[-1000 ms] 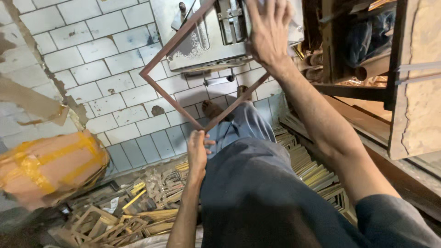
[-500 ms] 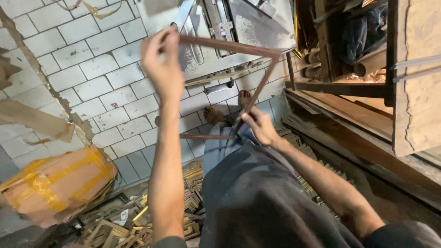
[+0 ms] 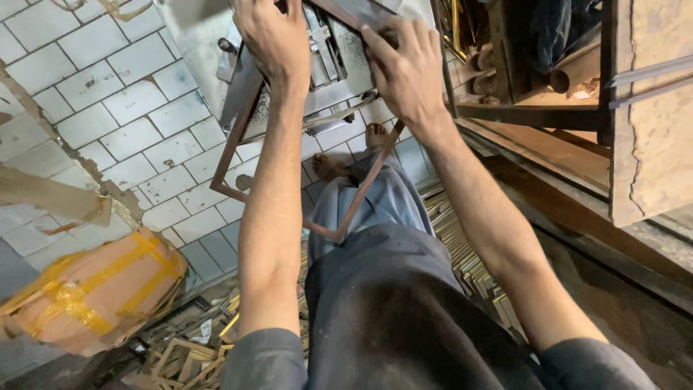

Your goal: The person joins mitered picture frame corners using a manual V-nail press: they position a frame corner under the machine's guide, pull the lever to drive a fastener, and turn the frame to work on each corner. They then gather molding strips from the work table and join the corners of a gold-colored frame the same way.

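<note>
Both hands grip a thin brown square frame [image 3: 289, 180] against the grey metal machine [image 3: 339, 50]. Left hand [image 3: 271, 36] is clamped on the frame's upper left edge; right hand [image 3: 408, 68] presses flat on the upper right edge, fingers spread. From the machine, the frame hangs down toward the person's knees, one corner lowest, above the tiled floor [image 3: 123, 115].

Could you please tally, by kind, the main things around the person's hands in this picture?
Hands: 2, left hand and right hand
Brown square frame: 1
Grey metal machine: 1
Taped cardboard bundle: 1
Total: 5
</note>
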